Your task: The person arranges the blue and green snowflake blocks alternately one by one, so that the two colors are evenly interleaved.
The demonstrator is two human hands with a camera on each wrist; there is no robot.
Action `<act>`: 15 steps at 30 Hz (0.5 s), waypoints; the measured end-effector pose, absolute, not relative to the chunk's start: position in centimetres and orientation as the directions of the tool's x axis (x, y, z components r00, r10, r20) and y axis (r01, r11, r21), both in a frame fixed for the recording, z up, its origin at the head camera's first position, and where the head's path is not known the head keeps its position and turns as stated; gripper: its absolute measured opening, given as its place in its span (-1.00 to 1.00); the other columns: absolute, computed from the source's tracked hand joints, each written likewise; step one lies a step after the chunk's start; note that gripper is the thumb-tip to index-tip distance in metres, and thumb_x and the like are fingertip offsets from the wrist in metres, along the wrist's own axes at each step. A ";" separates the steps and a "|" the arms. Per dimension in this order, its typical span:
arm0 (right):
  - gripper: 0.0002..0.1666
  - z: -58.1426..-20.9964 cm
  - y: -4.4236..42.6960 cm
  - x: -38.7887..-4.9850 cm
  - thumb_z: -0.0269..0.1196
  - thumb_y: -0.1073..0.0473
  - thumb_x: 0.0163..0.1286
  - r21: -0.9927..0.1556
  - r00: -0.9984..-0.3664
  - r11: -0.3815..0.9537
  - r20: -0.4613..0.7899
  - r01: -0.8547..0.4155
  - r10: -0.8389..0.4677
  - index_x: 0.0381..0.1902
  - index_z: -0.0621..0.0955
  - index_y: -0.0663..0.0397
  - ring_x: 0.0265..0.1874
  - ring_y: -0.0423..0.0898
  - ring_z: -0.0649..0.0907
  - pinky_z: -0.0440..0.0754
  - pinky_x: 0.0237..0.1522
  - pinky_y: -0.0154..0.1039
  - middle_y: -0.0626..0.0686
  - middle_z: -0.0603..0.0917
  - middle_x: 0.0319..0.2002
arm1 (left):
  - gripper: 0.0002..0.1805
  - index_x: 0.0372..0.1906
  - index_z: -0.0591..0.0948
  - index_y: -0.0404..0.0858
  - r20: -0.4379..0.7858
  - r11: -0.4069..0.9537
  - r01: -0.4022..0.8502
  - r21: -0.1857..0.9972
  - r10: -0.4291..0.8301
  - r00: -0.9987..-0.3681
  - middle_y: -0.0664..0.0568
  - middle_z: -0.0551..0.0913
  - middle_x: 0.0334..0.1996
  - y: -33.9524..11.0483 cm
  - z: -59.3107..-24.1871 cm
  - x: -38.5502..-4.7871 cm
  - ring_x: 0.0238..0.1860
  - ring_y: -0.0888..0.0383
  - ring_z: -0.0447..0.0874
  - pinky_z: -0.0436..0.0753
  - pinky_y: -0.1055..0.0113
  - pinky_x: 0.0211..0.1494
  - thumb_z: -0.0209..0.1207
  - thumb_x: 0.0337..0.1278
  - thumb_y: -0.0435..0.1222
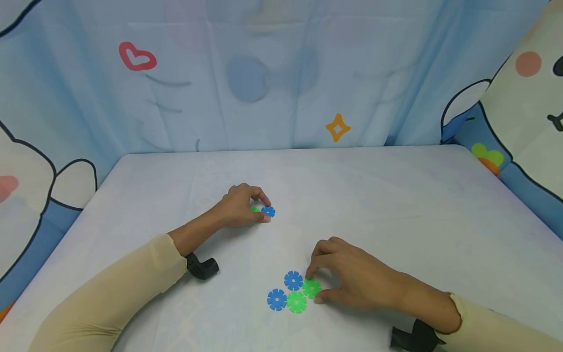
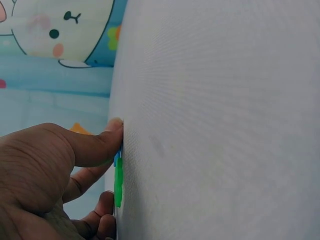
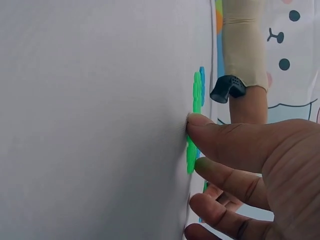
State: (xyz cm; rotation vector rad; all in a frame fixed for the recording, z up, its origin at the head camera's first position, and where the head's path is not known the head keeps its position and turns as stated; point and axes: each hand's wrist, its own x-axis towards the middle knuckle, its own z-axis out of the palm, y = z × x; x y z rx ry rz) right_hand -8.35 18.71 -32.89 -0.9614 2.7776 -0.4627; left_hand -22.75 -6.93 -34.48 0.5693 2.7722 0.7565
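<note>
Head view: over the white counter (image 1: 409, 205) are the right hand (image 1: 356, 277) and, nearer the far edge, the left hand (image 1: 239, 206), fingers clamped on a green disc (image 1: 313, 285) and a blue disc (image 1: 268, 214) respectively. Two loose blue discs (image 1: 276, 304) and a second green disc (image 1: 296, 306) lie beside the former; a third green disc (image 1: 254, 209), the latter.

A white table (image 1: 418, 205) bears three blue notched discs (image 1: 276, 304) and apparently three green discs (image 1: 296, 307), one partly hidden.

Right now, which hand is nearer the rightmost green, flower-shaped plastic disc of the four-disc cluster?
Right: the right hand pinches the green disc. The left hand is farther forward and leftward.
</note>
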 end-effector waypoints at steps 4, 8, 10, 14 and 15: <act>-0.66 -32.9 18.5 -8.3 0.52 -0.11 0.06 -0.338 -0.786 0.753 -0.058 -0.565 -0.616 -0.19 0.68 -0.47 0.00 -0.25 0.47 0.58 0.05 -0.14 -0.34 0.53 -0.14 | -0.69 -0.08 0.69 0.04 -0.098 0.792 0.313 0.525 0.421 -0.902 -0.05 0.61 0.11 -6.9 -34.4 -22.7 0.28 -0.12 0.40 0.45 -0.06 0.25 0.41 0.04 -0.05; -0.67 -32.8 18.3 -8.4 0.52 -0.12 0.04 -0.337 -0.791 0.760 -0.067 -0.556 -0.608 -0.21 0.68 -0.47 -0.02 -0.25 0.46 0.57 0.04 -0.14 -0.34 0.54 -0.15 | -0.68 -0.07 0.69 0.04 -0.098 0.790 0.315 0.526 0.424 -0.900 -0.05 0.61 0.11 -6.9 -34.4 -22.7 0.28 -0.12 0.41 0.45 -0.05 0.25 0.41 0.04 -0.05; -0.67 -32.8 18.2 -8.5 0.52 -0.13 0.03 -0.340 -0.789 0.760 -0.074 -0.555 -0.610 -0.22 0.68 -0.47 -0.03 -0.25 0.46 0.57 0.04 -0.15 -0.34 0.53 -0.15 | -0.68 -0.07 0.69 0.04 -0.099 0.790 0.314 0.527 0.424 -0.900 -0.05 0.61 0.11 -6.9 -34.3 -22.6 0.28 -0.12 0.41 0.45 -0.05 0.25 0.41 0.04 -0.06; -0.67 -32.9 18.2 -8.8 0.53 -0.12 0.02 -0.359 -0.784 0.753 -0.084 -0.552 -0.615 -0.25 0.66 -0.48 -0.03 -0.25 0.44 0.56 0.04 -0.15 -0.35 0.52 -0.17 | -0.69 -0.08 0.68 0.05 -0.101 0.790 0.310 0.529 0.422 -0.901 -0.05 0.61 0.11 -6.9 -34.3 -22.7 0.28 -0.11 0.41 0.45 -0.05 0.25 0.42 0.03 -0.05; -0.67 -33.0 18.2 -8.8 0.54 -0.12 0.02 -0.362 -0.783 0.752 -0.087 -0.551 -0.616 -0.25 0.66 -0.49 -0.03 -0.25 0.44 0.56 0.04 -0.15 -0.36 0.52 -0.17 | -0.69 -0.08 0.69 0.05 -0.102 0.789 0.309 0.531 0.421 -0.901 -0.05 0.61 0.11 -6.9 -34.4 -22.7 0.28 -0.11 0.42 0.46 -0.05 0.24 0.42 0.03 -0.05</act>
